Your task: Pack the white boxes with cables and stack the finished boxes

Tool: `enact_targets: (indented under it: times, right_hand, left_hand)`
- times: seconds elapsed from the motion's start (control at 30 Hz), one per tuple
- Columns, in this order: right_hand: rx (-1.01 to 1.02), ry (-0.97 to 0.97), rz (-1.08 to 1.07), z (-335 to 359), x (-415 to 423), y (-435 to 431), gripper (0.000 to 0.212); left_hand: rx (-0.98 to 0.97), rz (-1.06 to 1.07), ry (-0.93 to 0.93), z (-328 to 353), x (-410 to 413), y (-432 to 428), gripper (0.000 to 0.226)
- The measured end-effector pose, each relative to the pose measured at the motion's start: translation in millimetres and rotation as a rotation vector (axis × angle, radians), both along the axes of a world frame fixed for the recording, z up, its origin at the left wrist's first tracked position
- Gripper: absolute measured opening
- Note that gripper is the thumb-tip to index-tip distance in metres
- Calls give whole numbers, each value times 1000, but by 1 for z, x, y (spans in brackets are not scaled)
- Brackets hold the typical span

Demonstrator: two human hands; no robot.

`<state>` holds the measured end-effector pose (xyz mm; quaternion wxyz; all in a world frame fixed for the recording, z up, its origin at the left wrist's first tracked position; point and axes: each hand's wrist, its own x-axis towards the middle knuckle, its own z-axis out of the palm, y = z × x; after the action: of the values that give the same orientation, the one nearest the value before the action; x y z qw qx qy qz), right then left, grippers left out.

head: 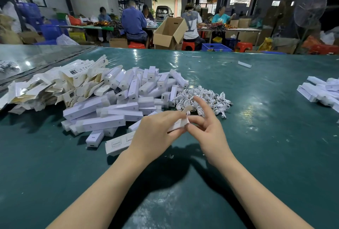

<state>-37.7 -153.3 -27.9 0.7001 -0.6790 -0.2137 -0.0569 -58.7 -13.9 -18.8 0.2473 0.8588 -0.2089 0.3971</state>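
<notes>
My left hand (156,133) grips a long white box (178,125) above the green table (256,137), with the box's right end and its small open flap sticking out past the fingers. My right hand (207,129) touches that end with its lower fingers, while its index finger points up and away. Just behind the hands lies a heap of coiled white cables (203,98). A large pile of white boxes (128,96) lies to the left of the cables. More white boxes (321,91) lie together at the right edge.
Flattened, unfolded cartons (55,85) lie heaped at the far left. One white box (244,64) lies alone farther back on the table. Beyond the table several people sit working among cardboard boxes (168,32), blue crates and red stools. A fan (310,7) stands at the right.
</notes>
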Motion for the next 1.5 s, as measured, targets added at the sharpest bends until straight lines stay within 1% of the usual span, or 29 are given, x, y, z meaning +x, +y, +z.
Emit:
enact_targets:
  times: [0.07, 0.13, 0.2, 0.27, 0.37, 0.43, 0.5, 0.63, 0.7, 0.77, 0.8, 0.87, 0.93, 1.03, 1.13, 1.2, 1.27, 1.37, 1.5]
  right_hand:
    - [197, 136, -15, -1, 5, -2, 61]
    - [281, 257, 48, -2, 7, -2, 50]
    - [287, 312, 125, -1, 6, -1, 38]
    - [287, 321, 134, 0, 5, -1, 32]
    - [263, 319, 127, -2, 6, 0, 29]
    - [219, 323, 103, -4, 7, 0, 32]
    - [222, 338, 90, -6, 6, 0, 32]
    - [278, 424, 126, -7, 6, 0, 26]
    - [279, 441, 186, -4, 6, 0, 23]
    - [286, 436, 239, -1, 6, -1, 24]
    - [259, 416, 239, -1, 5, -2, 25]
    - [99, 314, 161, -2, 4, -1, 28]
    - [-57, 199, 63, -5, 3, -1, 25]
    - [-113, 149, -9, -6, 4, -2, 22]
    - [-179, 94, -63, -7, 4, -1, 26]
    - [-188, 40, -121, -6, 4, -1, 27]
    - [-150, 19, -137, -6, 3, -1, 27]
    - [-51, 38, -81, -5, 3, 0, 21]
    - [4, 61, -97, -6, 3, 0, 20]
  left_hand:
    - [15, 23, 12, 2, 1, 2, 24]
    - [60, 27, 55, 3, -1, 2, 21]
    - [108, 27, 96, 4, -3, 1, 16]
    - [113, 39, 148, 5, -3, 2, 12]
    - [97, 27, 221, 4, -1, 5, 9]
    - [115, -12, 256, 2, 0, 5, 11]
    - [149, -6, 295, 0, 1, 6, 16]
    - [283, 65, 417, 2, 3, 9, 39]
    - [311, 87, 418, 4, 3, 10, 38]
    - [268, 101, 369, 4, 3, 11, 34]
    - [250, 103, 343, 5, 3, 12, 33]
    - [240, 78, 308, 4, 3, 11, 33]
    - [210, 1, 288, 3, 3, 9, 33]
    - [163, -53, 275, 4, 1, 6, 30]
    - [195, 12, 253, 0, -1, 3, 28]
    - [166, 47, 240, 0, -2, 2, 27]
    - [111, 53, 243, 1, -2, 2, 29]
    - [48, 48, 255, 3, 0, 4, 32]
    - [53, 54, 238, 1, -2, 0, 33]
